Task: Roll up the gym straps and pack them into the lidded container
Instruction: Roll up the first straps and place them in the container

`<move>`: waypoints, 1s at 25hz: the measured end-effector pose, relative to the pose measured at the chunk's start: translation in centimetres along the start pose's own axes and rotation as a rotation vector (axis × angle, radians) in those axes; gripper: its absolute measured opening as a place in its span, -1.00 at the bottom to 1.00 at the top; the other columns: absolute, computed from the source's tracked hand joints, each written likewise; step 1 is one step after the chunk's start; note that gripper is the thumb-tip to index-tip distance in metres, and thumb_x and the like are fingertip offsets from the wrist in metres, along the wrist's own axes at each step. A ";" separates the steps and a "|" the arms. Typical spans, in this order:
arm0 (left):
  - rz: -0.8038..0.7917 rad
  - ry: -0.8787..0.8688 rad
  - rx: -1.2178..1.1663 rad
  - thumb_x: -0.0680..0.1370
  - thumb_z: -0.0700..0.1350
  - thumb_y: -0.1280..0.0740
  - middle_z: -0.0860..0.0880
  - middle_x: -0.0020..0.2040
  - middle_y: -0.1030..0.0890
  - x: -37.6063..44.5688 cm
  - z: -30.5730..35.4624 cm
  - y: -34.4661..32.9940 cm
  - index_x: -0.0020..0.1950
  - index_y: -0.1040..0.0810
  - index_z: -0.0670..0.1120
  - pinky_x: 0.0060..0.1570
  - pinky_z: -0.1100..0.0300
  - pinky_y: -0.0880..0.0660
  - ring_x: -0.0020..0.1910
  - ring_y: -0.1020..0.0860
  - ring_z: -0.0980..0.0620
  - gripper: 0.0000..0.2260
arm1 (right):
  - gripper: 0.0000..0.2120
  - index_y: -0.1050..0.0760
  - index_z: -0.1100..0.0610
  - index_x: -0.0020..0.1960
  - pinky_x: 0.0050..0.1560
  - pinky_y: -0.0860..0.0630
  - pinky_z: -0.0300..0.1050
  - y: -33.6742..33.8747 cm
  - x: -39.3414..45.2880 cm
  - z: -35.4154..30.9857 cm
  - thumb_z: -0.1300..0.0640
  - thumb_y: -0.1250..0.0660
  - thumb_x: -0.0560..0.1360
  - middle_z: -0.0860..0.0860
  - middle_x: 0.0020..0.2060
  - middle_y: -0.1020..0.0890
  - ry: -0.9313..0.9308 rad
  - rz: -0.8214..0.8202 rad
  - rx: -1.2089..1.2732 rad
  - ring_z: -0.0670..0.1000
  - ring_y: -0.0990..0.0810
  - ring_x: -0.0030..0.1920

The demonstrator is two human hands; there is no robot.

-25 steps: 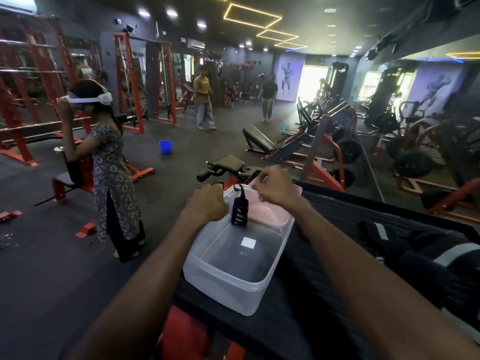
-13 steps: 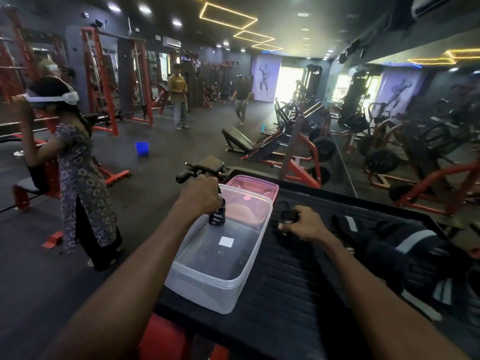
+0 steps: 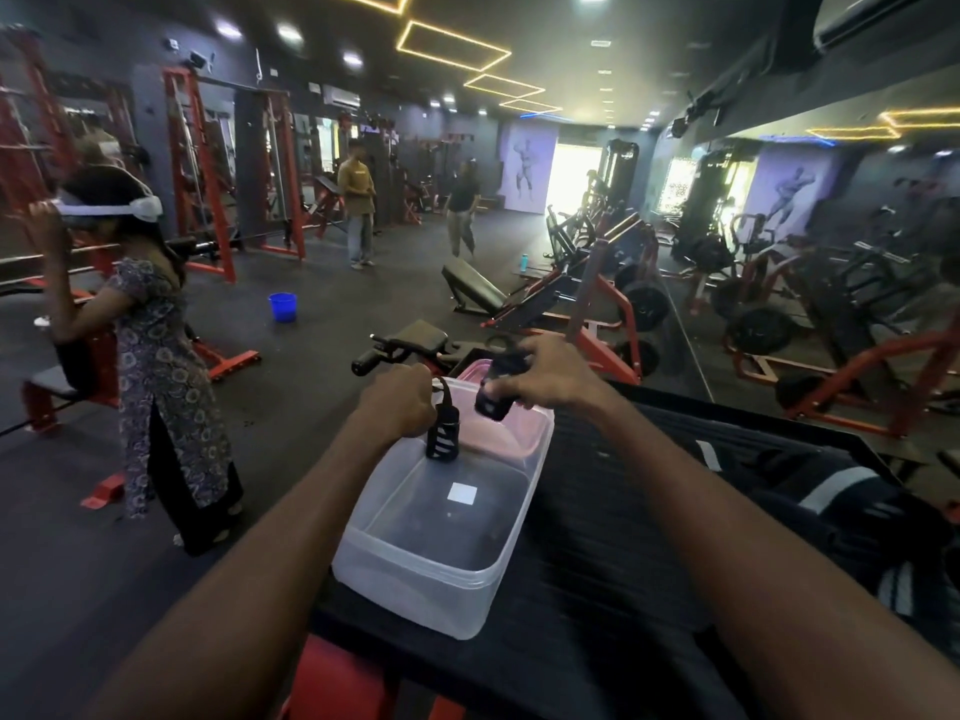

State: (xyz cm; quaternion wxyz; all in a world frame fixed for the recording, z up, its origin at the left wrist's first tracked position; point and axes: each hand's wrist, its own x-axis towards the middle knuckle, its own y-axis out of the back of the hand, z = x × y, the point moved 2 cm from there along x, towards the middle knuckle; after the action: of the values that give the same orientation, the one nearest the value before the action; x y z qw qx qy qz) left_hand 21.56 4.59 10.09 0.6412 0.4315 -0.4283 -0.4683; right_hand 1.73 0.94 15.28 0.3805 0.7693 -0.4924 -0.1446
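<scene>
A clear plastic container (image 3: 415, 589) stands open on a black ribbed platform (image 3: 597, 537), its pink lid (image 3: 480, 366) lying behind it. My left hand (image 3: 397, 405) grips the loop of a rolled black strap (image 3: 443, 439) that hangs over the container's far end. My right hand (image 3: 550, 376) holds a second rolled black strap (image 3: 493, 402) above the container's far rim, close to the first. More dark straps with white stripes (image 3: 831, 501) lie in a heap on the platform to the right.
A person wearing a white headset (image 3: 156, 356) stands on the floor to the left. A blue bucket (image 3: 283, 307) sits on the floor beyond. Red and black gym machines (image 3: 597, 304) stand ahead and to the right. Two people stand far back.
My right hand has picked a rolled strap off the platform and brought it left over the container's far rim. My left hand still holds its strap there.
</scene>
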 end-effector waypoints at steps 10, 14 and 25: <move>-0.038 -0.058 -0.015 0.46 -0.12 -0.25 -0.24 0.08 -0.63 -0.2 -0.6 -0.1 -0.04 -0.59 -0.17 0.01 -0.09 -0.59 0.03 -0.60 -0.29 -0.81 | -0.85 -0.60 0.27 -0.13 -0.36 -0.46 -0.11 -7.3 2.8 0.3 0.27 -0.49 0.33 0.15 -0.18 -0.66 -0.060 -0.098 -0.463 0.08 -0.60 -0.20; -0.025 -0.049 -0.014 0.48 -0.17 -0.27 -0.23 0.11 -0.63 -0.6 -0.8 -0.3 -0.01 -0.59 -0.19 0.01 -0.06 -0.58 0.05 -0.60 -0.29 -0.83 | -0.81 -0.53 0.26 -0.02 -0.47 -0.28 -0.22 -7.7 2.3 0.6 0.33 -0.44 0.39 0.15 -0.06 -0.56 -0.109 -0.023 -0.442 0.10 -0.53 -0.14; 0.207 -0.089 -0.050 0.52 -0.09 -0.29 -0.20 0.13 -0.58 -1.4 1.9 1.1 0.05 -0.62 -0.15 0.09 -0.14 -0.55 0.13 -0.57 -0.27 -0.80 | -0.77 -0.52 0.16 -0.08 -0.16 -0.54 -0.06 -6.7 1.5 0.8 0.09 -0.51 0.40 0.17 -0.02 -0.67 -0.110 0.017 -0.459 0.14 -0.62 -0.11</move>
State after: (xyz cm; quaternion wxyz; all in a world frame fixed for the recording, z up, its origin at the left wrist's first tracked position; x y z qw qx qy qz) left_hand 19.69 5.88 11.43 0.6769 0.3476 -0.4868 -0.4290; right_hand 6.27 0.75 10.09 0.5191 0.6494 -0.4733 -0.2911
